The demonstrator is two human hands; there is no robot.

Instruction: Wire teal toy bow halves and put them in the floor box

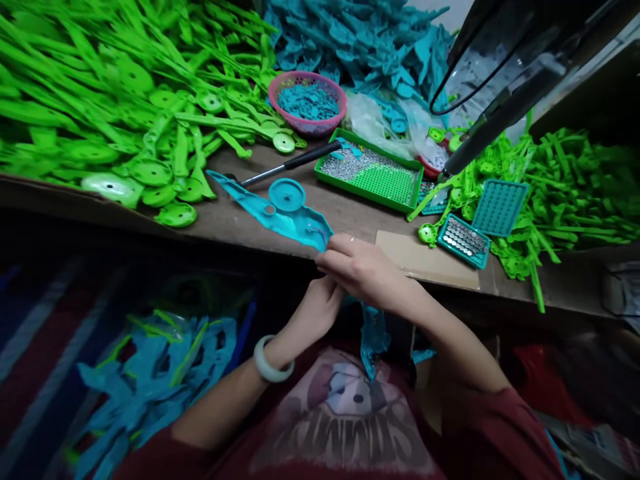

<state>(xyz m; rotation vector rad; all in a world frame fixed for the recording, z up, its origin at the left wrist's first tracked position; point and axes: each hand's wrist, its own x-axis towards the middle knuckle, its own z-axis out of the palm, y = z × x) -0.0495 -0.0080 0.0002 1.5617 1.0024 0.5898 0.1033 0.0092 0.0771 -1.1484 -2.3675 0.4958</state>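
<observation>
Close together at the bench edge, my left hand and my right hand have their fingers closed in a pinch. A long blue plastic part with a pointed tip and a round disc lies on the bench and reaches up to my fingers. Below my hands hangs another stretch of blue plastic, in front of my shirt; I cannot tell whether both belong to one piece. My fingertips seem to grip the blue plastic, with the exact contact hidden behind my right hand.
A black-handled screwdriver-like tool leans on a green tray of small metal pieces. Behind stand a pink basket and heaps of green parts and blue parts. A teal tray holds metal discs. A dark tool hangs at right.
</observation>
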